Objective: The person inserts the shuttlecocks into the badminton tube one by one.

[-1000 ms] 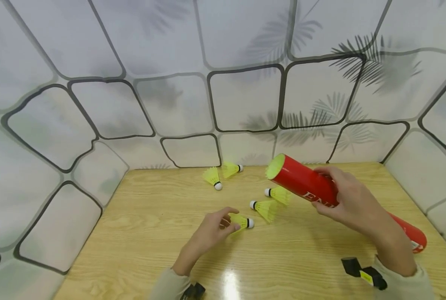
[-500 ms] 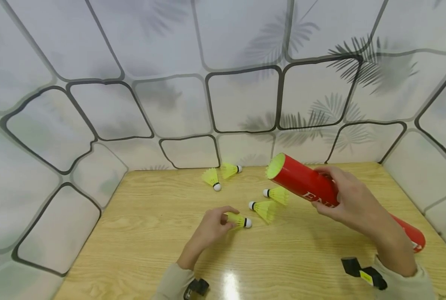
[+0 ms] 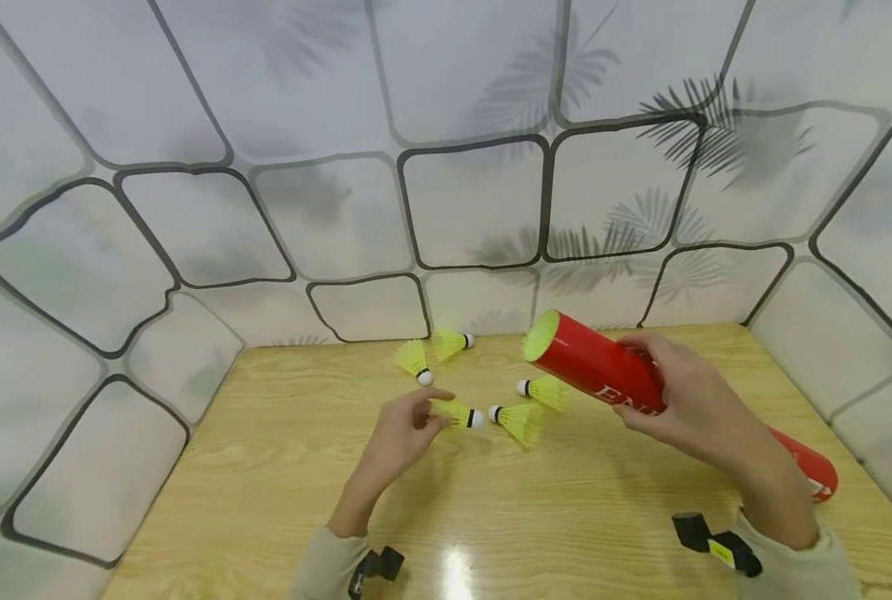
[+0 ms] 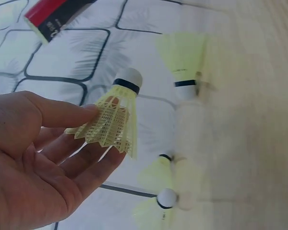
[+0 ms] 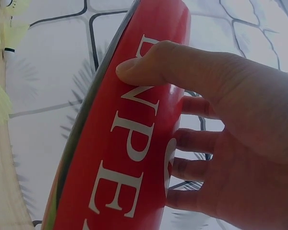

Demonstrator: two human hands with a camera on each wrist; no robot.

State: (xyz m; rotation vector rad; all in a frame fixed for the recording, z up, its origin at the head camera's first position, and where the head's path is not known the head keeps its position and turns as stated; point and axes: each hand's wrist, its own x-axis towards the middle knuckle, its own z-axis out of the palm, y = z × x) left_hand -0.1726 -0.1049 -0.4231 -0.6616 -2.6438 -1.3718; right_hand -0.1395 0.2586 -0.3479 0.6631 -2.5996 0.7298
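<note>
Left hand and its pinched shuttlecock have shifted farther toward the wall | left: thumb and fingers pinch the skirt, white cork pointing away from the palm | loose shuttlecock: just beyond that cork | right hand: wrapped round red tube, mouth tilted up leftward

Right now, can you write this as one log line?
left hand: pinches yellow shuttlecock | right hand: grips red tube | table: four more shuttlecocks
</note>
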